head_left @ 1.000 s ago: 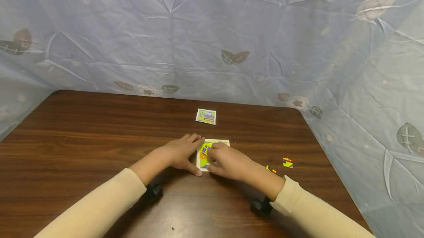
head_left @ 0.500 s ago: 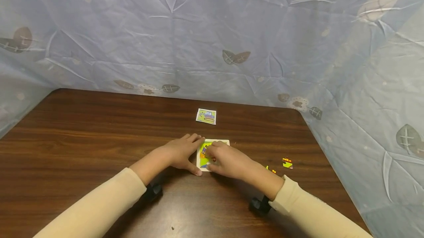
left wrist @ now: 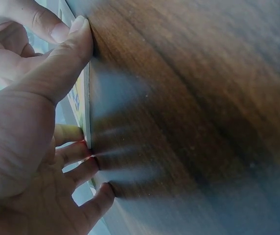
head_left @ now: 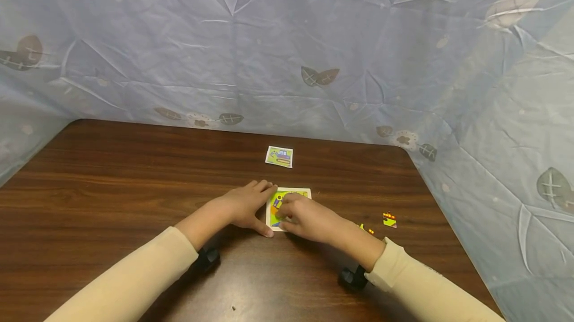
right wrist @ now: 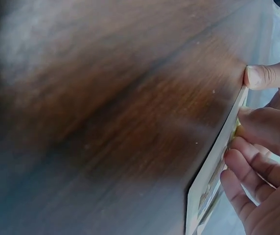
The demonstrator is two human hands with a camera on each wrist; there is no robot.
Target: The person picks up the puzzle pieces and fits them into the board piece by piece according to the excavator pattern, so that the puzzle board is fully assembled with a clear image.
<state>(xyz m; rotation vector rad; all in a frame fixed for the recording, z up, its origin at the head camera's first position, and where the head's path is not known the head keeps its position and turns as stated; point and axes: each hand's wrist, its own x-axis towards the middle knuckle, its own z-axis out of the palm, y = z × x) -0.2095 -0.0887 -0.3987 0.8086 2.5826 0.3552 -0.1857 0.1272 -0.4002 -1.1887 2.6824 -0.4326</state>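
A small jigsaw puzzle tray (head_left: 287, 189) with a white border and a yellow-green picture lies between both hands on the table. Along its left side my left hand (head_left: 248, 206) is spread, thumb at the near corner and fingertips at the far one, steadying the rim. My right hand (head_left: 309, 216) is bent over the picture and covers its right part. Its thumb and fingers pinch a puzzle piece low on the tray; the piece is mostly hidden. The right wrist view shows a yellow-green edge (right wrist: 238, 130) by these fingertips.
Two loose puzzle pieces lie to the right, one piece (head_left: 389, 220) in the open and another piece (head_left: 365, 229) partly behind the right forearm. Beyond the tray is a printed picture card (head_left: 279, 157). A patterned curtain (head_left: 269, 53) hangs behind the brown table (head_left: 134, 182).
The right fingers have shifted slightly over the picture, and a little more of its lower left shows. My left hand, the card and the loose pieces stay in place.
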